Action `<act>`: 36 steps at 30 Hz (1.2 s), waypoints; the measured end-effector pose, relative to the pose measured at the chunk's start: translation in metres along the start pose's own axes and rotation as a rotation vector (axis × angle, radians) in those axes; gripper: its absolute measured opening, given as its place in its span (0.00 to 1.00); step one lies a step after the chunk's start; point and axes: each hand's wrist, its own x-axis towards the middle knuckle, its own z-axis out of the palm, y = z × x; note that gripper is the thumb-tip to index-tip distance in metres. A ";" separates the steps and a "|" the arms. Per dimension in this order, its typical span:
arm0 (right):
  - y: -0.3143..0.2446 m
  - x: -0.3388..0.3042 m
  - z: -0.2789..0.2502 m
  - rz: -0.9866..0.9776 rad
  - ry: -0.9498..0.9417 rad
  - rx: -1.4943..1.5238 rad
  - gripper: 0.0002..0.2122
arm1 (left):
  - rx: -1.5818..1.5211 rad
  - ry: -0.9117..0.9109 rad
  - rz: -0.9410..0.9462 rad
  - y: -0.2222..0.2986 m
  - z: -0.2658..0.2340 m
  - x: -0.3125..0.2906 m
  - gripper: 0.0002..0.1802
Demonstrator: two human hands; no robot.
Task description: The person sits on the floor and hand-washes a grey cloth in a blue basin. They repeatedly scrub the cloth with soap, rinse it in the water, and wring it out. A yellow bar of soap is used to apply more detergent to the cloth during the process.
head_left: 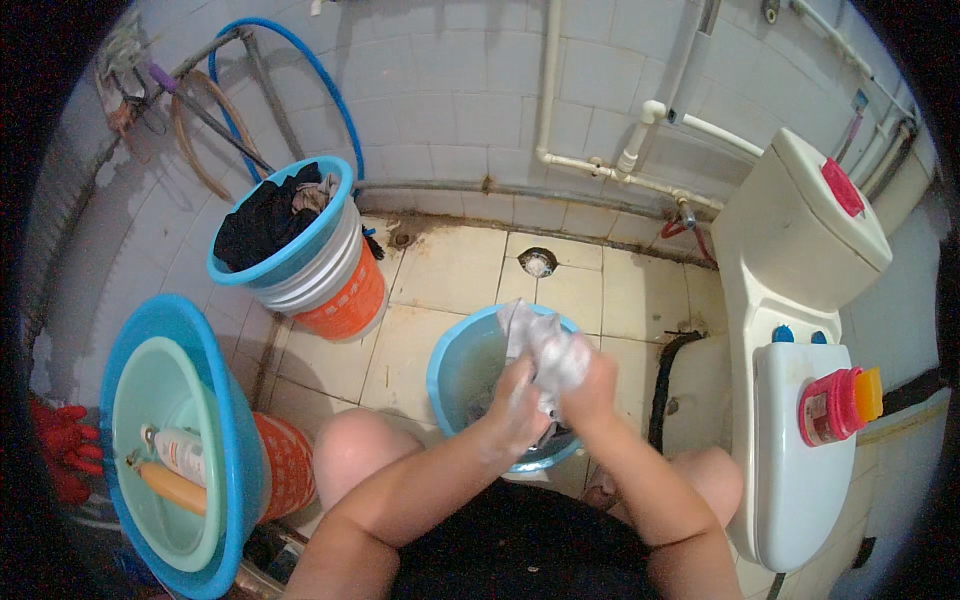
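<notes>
A light grey cloth [522, 328], bunched up and partly covered in white suds, is held above a light blue basin [436, 378] on the floor between my knees. My left hand [514, 408] is closed around its lower left side. Against its right side my right hand [588, 384] is also closed, slightly blurred. The two hands are close together, with foam on the left fingers and wrist. Cloudy water shows in the basin at the left. Darker cloth hangs below my hands, and how far it dips into the water is hidden.
At the back left, dark clothes [262, 228] fill a blue basin on a white and orange bucket [345, 305]. Nested basins [118, 400] at the left hold bottles. A toilet [800, 500] stands right, with a pink container [828, 408] on its lid. A floor drain [538, 262] lies beyond the basin.
</notes>
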 end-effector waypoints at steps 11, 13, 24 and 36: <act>0.060 0.041 -0.026 0.328 0.093 0.437 0.12 | -0.067 -0.286 -0.081 0.040 -0.025 0.018 0.21; 0.050 0.049 -0.042 0.450 0.122 0.751 0.14 | -0.040 -0.277 -0.025 0.071 -0.033 0.023 0.22; -0.004 0.036 -0.048 0.540 -0.073 1.260 0.13 | 0.824 -0.359 0.042 0.059 -0.020 0.016 0.24; 0.038 0.023 -0.022 0.174 -0.853 0.285 0.39 | -0.119 -0.430 -0.179 0.110 0.005 -0.001 0.22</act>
